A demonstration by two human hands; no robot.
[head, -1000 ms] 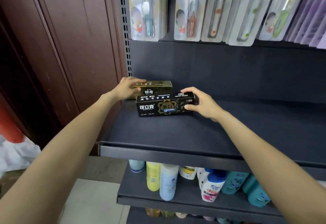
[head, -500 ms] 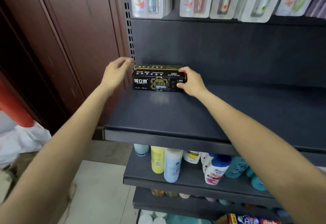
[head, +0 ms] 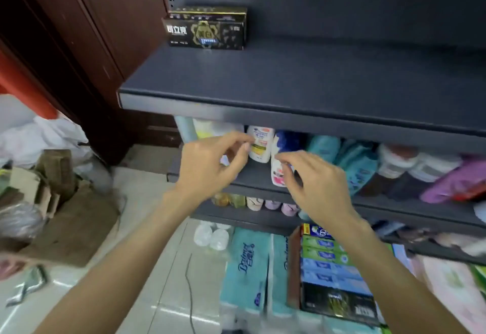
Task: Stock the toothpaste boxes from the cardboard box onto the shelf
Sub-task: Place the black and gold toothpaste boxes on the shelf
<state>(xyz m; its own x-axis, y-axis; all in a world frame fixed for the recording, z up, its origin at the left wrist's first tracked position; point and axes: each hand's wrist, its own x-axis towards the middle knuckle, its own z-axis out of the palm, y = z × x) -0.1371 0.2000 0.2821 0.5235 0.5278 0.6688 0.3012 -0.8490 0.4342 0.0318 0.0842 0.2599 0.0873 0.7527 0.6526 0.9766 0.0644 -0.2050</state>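
Reaching for fresh stock is the likely next step, judged from how things lie. Two black toothpaste boxes [head: 206, 31] sit at the back-left corner of the dark shelf [head: 289, 107], one behind the other, long axes parallel to the shelf's front edge. Both hands hang below and in front of that edge, apart from the boxes. A carton of boxed goods [head: 334, 276], apparently the cardboard box, stands on the floor below, its stacked packs lying crosswise; it lies down and to the right, nearer the right hand [head: 315, 186]. That hand is empty, fingers loosely curled, touching nothing. The left hand [head: 210, 165] is likewise empty, fingers loosely bent, thumb near the forefinger without pinching anything.
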